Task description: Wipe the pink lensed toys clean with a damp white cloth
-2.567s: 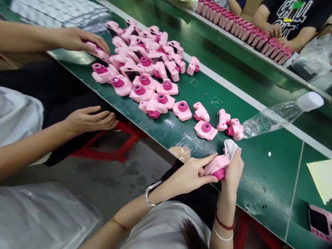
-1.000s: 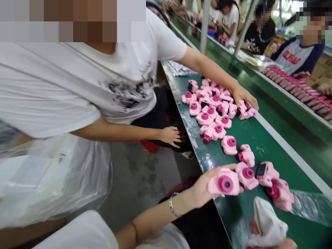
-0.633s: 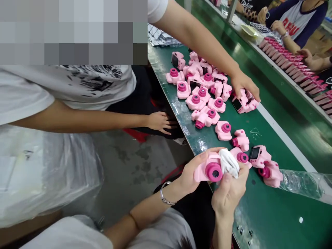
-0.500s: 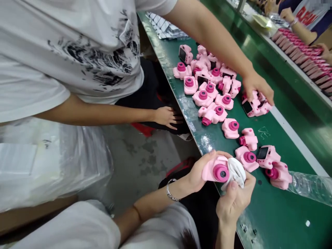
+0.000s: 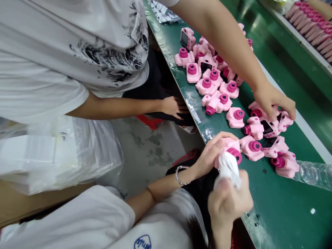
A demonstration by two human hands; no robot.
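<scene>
My left hand (image 5: 209,152), with a silver bracelet at the wrist, is closed round a pink toy camera (image 5: 228,143) just off the table's near edge. Its magenta lens faces outward. In my right hand (image 5: 228,204), somewhat blurred by motion, a white cloth (image 5: 228,167) is bunched and lies against the camera's body beside the lens. Close to my left hand, another pink toy camera (image 5: 252,148) rests on the green table (image 5: 282,211).
A co-worker's hand (image 5: 275,100) reaches over a cluster of pink cameras (image 5: 212,77). A clear plastic bottle (image 5: 315,174) lies on the right. Small black parts (image 5: 256,218) sit near the edge. Pink pieces (image 5: 311,27) stand in a row at the back. A plastic-wrapped bundle (image 5: 59,152) is left.
My right hand has moved the cloth from the camera's side to below the lens, and the camera has turned. The co-worker's hand has set cameras down beside the front ones.
</scene>
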